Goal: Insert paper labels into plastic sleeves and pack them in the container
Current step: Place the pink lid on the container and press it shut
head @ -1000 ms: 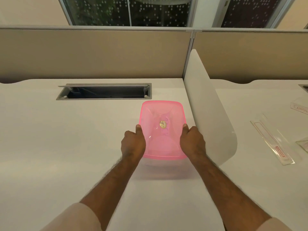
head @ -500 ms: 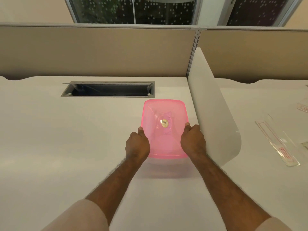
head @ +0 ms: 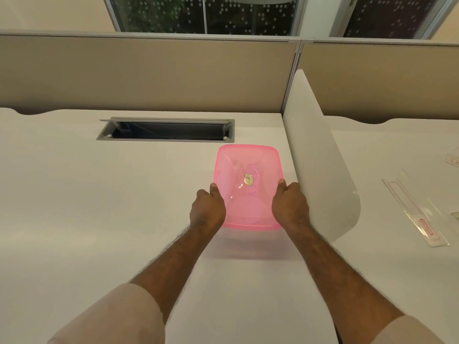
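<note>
The left hand [head: 207,207] and right hand [head: 289,206] grip opposite sides of the pink container [head: 248,184], held just left of the white divider [head: 320,165] — no sleeve visibly packed in it yet, while plastic sleeves [head: 419,216] lie beyond the divider.

Round gold sticker [head: 248,180] on the translucent pink plastic container [head: 248,214]: you can see dark print on it, but it is too small to read.
Red printed strip [head: 427,230] inside the long clear plastic sleeve [head: 417,214] on the white table [head: 397,256] to your right: white lettering, too blurred for you to make out.
Readable text: none.
</note>
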Demonstrator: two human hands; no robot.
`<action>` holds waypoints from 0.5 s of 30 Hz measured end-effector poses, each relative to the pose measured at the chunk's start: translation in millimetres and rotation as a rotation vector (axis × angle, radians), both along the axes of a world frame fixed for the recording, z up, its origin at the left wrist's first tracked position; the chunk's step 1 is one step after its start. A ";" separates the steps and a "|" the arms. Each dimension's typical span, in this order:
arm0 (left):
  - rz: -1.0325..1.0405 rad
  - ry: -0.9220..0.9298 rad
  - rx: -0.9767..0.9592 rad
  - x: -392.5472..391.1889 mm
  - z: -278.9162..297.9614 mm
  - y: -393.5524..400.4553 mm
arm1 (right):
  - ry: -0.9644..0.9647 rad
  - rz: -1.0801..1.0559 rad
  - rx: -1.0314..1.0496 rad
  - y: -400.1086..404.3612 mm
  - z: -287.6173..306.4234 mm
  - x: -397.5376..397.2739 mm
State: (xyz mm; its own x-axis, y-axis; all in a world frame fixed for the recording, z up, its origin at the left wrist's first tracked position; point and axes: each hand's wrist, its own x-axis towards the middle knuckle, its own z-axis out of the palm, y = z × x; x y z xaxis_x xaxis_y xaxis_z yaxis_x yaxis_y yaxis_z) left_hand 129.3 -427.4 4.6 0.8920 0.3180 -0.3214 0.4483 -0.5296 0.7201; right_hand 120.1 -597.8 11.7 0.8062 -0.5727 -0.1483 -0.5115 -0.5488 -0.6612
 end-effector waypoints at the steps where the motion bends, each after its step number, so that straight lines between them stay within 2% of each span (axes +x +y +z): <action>1: -0.010 0.013 0.001 1.0 1.0 0.2 | 0.010 0.014 -0.010 -0.5 1.7 0.2; 15: -0.010 0.059 -0.019 80.1 21.1 -15.7 | 0.061 0.075 -0.115 -9.0 14.9 17.1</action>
